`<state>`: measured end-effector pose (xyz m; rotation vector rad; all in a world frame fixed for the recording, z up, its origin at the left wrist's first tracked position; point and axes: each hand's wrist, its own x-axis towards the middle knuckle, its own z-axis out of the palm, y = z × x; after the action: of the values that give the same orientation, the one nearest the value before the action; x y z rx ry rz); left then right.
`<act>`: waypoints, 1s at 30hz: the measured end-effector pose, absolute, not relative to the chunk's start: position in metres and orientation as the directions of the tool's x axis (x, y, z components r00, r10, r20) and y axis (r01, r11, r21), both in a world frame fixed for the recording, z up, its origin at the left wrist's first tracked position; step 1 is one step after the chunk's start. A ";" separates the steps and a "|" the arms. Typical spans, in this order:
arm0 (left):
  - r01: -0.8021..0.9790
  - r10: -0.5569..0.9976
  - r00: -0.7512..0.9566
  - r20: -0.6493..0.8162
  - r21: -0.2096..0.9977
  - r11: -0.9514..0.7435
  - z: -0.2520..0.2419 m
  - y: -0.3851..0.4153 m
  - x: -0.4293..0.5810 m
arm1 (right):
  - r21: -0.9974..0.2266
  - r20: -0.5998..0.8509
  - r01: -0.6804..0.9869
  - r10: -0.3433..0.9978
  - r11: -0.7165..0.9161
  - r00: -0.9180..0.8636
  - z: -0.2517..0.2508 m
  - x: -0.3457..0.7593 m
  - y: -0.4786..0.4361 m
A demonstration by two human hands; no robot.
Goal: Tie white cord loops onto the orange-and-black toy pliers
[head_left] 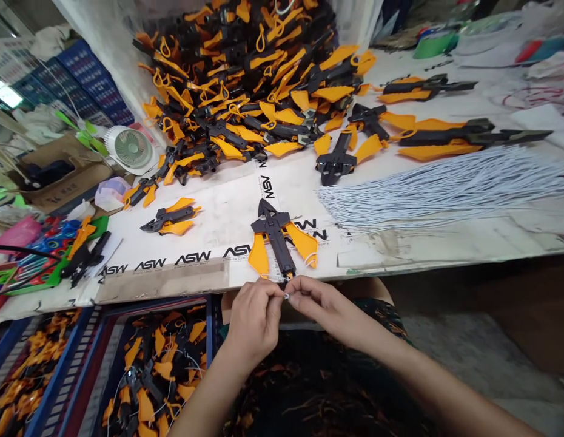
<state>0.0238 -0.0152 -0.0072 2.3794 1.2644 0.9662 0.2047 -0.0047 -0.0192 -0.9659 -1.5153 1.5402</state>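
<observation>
My left hand point(256, 315) and my right hand point(322, 305) meet at the table's front edge, thumbs and forefingers pinched close together. Between the fingertips shows a small bit of white cord point(286, 296). Just beyond them lies a black toy piece with orange wings point(277, 240), its pointed end facing away from me. White cord loops round its right wing and runs across its near end. The rest of the cord is hidden by my fingers. To the left, a similar smaller-looking piece point(170, 217) lies by itself.
A large heap of black and orange pieces point(245, 79) fills the back. At right lies a bundle of white cords point(446, 188), with more pieces behind. A small fan point(131, 149) stands at left. Below the table, a blue crate point(210, 331) holds corded pieces.
</observation>
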 end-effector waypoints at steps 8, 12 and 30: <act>0.478 0.979 0.186 0.085 0.862 -0.166 -0.008 -0.022 0.036 | -0.989 0.021 0.134 0.957 0.062 -0.290 -0.026 0.210 -0.010; 0.479 0.962 0.224 0.153 0.843 -0.245 -0.011 -0.020 0.034 | -0.993 0.032 0.102 0.954 0.065 -0.297 -0.025 0.217 -0.006; 0.655 0.706 0.546 0.452 0.295 -0.695 0.003 -0.002 -0.004 | -0.993 -0.006 0.109 0.925 0.038 -0.381 -0.015 0.223 -0.019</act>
<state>-0.0043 -0.0016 0.0035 2.6805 1.1833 0.8469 0.2229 -0.0194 -0.0154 -1.0712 -1.5907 1.4223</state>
